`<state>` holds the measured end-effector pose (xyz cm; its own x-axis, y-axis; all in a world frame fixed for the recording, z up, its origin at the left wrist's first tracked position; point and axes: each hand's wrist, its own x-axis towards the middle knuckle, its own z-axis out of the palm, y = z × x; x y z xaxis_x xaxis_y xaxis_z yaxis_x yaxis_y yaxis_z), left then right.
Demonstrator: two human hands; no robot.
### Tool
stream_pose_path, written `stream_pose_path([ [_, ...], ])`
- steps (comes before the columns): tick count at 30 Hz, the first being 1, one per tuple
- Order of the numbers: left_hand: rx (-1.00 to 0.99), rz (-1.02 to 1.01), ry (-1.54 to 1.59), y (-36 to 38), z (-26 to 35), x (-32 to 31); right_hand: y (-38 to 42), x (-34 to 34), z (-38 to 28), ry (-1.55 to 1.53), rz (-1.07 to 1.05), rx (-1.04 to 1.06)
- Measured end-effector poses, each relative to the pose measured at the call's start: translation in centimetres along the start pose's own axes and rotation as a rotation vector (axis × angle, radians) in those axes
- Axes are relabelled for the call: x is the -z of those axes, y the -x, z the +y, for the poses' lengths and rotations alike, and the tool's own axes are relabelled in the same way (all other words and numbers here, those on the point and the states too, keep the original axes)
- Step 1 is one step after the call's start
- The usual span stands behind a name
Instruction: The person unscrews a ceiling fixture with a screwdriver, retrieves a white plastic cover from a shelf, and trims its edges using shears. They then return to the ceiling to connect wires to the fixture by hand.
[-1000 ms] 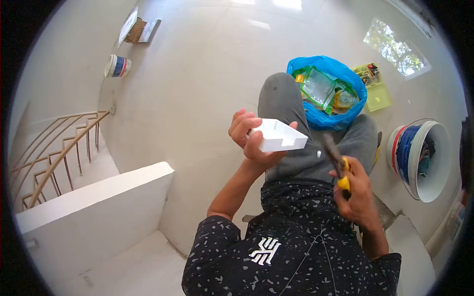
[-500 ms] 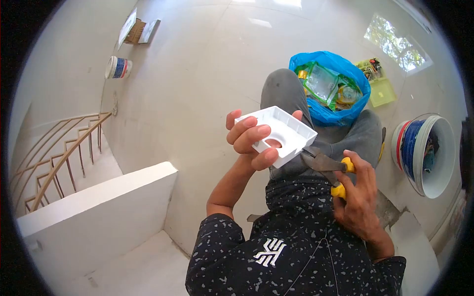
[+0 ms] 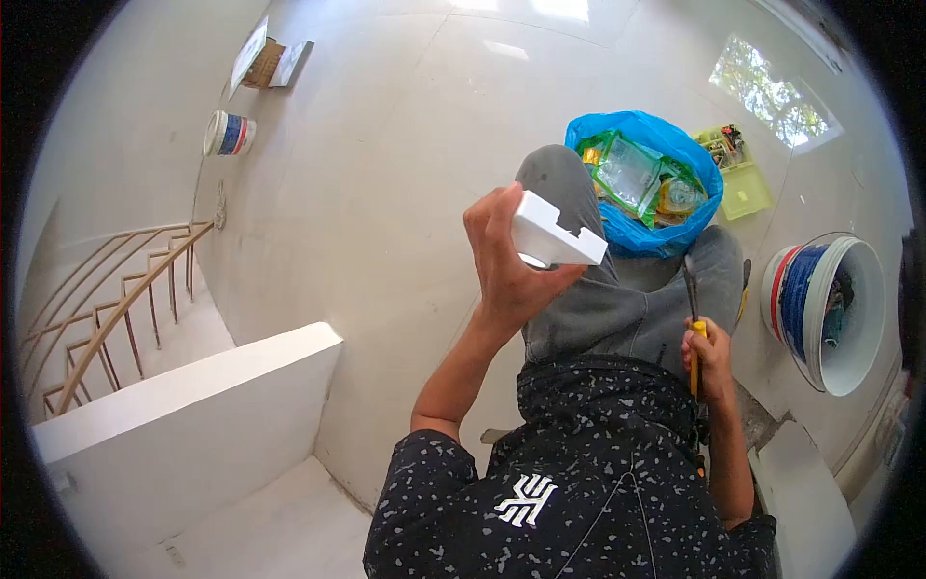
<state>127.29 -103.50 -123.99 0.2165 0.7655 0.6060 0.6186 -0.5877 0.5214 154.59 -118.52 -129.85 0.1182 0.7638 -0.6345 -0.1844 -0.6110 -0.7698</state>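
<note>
My left hand [image 3: 503, 275] is closed around a white plastic electrical box [image 3: 558, 236], raised above my left knee. The box is tilted, its side toward me, and a notched edge shows on top; its inside is hidden. Lower and to the right, my right hand [image 3: 712, 357] grips pliers [image 3: 691, 289] by their yellow handles. The pliers' dark jaws point away from me, over my right leg, and stand apart from the box. Seen edge-on, their jaws do not show whether they are closed.
A blue plastic bag [image 3: 712, 179] of packets stands beyond my knees, beside a green organizer case [image 3: 745, 189]. To the right is a large white bucket [image 3: 799, 289] with things inside. A low white wall [image 3: 193, 386], stair railing [image 3: 135, 307] and smaller bucket [image 3: 230, 133] are at left.
The box has been turned from showing its inside to showing its side, and raised slightly. My right hand has drawn the pliers away from its corner, down and right, and turned them upright.
</note>
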Motion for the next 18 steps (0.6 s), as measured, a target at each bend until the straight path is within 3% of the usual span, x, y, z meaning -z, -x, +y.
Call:
stream_pose_path([
  [1, 0.001, -0.001, 0.001, -0.1, 0.1, 0.0, -0.5, 1.2, 1.1, -0.009, -0.113, -0.092],
  [3, 0.012, -0.059, -0.072, -0.2, 0.5, 0.1, -0.6, 1.6, 3.0, 0.081, -0.098, -0.072],
  [5, -0.004, -0.048, -0.068, 0.0, 0.4, -0.2, 0.6, -0.4, 1.5, -0.264, -0.120, -0.152],
  [8, -0.064, -0.017, -0.100, -0.3, 0.2, -0.5, 1.6, -1.5, -0.1, -0.367, -0.123, -0.179],
  [11, -0.134, -0.017, -0.156, -0.5, 0.3, -0.1, 2.7, -2.0, -1.5, -0.362, -0.223, -0.193],
  [13, -0.173, -0.017, -0.169, -0.7, 0.2, -0.5, 4.0, -2.7, -2.8, -0.399, -0.263, -0.071],
  [15, -0.192, 0.084, -0.086, -0.5, 0.2, -1.0, 4.6, -2.8, -3.2, -0.485, -0.372, -0.081],
  [17, -0.249, 0.101, -0.115, -0.7, 0.2, -1.0, 5.2, -3.5, -3.5, -0.399, -0.349, -0.023],
  [18, -0.300, 0.124, -0.150, -0.7, 0.2, -1.0, 5.5, -3.8, -4.1, -0.075, -0.294, 0.154],
])
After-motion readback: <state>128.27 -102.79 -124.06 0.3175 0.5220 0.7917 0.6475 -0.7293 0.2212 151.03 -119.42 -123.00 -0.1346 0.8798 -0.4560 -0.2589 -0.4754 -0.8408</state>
